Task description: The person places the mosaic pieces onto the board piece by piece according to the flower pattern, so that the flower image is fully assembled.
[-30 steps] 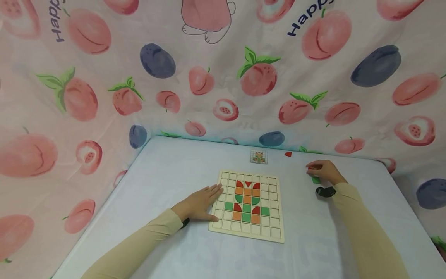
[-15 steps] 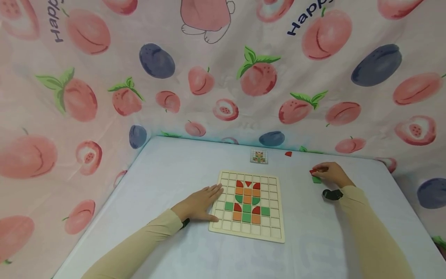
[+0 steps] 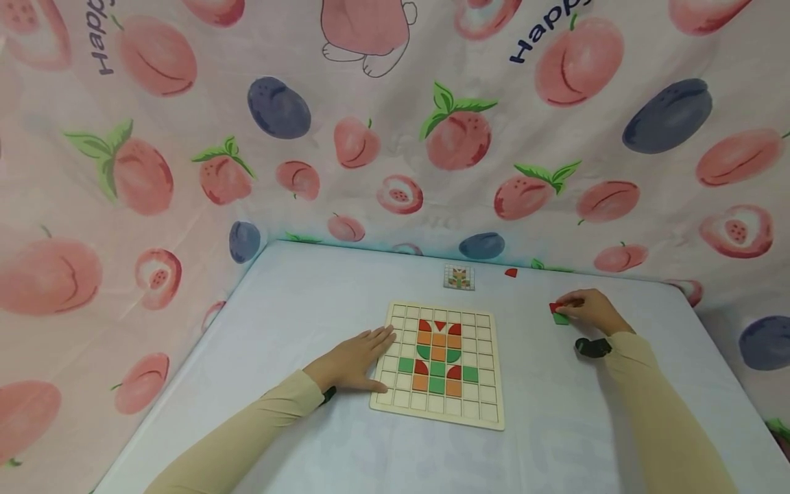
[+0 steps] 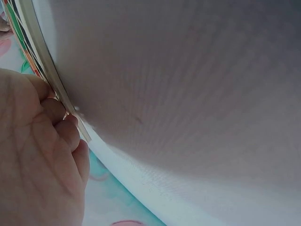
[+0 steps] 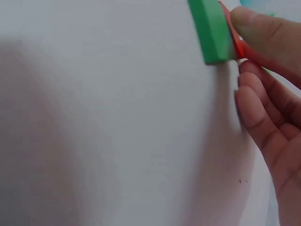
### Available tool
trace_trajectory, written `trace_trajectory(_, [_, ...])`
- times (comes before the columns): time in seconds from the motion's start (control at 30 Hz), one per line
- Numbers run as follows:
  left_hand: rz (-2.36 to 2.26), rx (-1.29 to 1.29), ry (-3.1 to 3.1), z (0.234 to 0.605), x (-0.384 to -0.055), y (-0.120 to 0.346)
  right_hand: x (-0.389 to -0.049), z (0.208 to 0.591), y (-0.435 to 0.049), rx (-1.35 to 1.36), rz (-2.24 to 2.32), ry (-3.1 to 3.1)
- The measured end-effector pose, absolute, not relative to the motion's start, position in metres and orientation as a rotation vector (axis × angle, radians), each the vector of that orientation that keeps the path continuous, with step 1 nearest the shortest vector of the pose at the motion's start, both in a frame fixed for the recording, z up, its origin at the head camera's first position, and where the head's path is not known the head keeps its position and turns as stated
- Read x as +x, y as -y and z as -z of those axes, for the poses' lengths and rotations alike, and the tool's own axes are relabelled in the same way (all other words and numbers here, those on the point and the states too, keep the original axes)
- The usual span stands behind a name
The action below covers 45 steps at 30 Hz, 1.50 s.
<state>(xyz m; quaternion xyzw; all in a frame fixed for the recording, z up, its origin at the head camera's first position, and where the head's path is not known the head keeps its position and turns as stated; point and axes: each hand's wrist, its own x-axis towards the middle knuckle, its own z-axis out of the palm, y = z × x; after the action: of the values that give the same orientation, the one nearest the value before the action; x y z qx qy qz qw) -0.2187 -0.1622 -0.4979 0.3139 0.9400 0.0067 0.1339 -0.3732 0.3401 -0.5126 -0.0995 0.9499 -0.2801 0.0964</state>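
My left hand rests along the left edge of a wooden grid board, fingers spread over its rim. Red, orange and green tiles form a flower-like pattern on the board's middle squares. To the right of the board, my right hand pinches a small red tile between thumb and fingers. Directly beneath it lies a green tile on the table. In the right wrist view, the thumb presses the red tile, tilted against the top of the thick green piece. The red tile's full shape is partly hidden.
Behind the board lies a small pattern card printed with a similar flower. A red quarter-round tile is near the table's back edge. Fruit-printed cloth hangs behind and at the left of the white table.
My right hand has shifted slightly right and towards me, and the red tile now shows at its fingertips above the green one. The left hand has stayed put.
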Motion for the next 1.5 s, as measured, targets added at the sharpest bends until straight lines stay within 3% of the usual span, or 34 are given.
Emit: trace_trajectory(1.5, [-0.024,0.893,-2.731,0.5,-0.217,0.163,-0.377,0.509,-0.325,-0.546,0.851,-2.776])
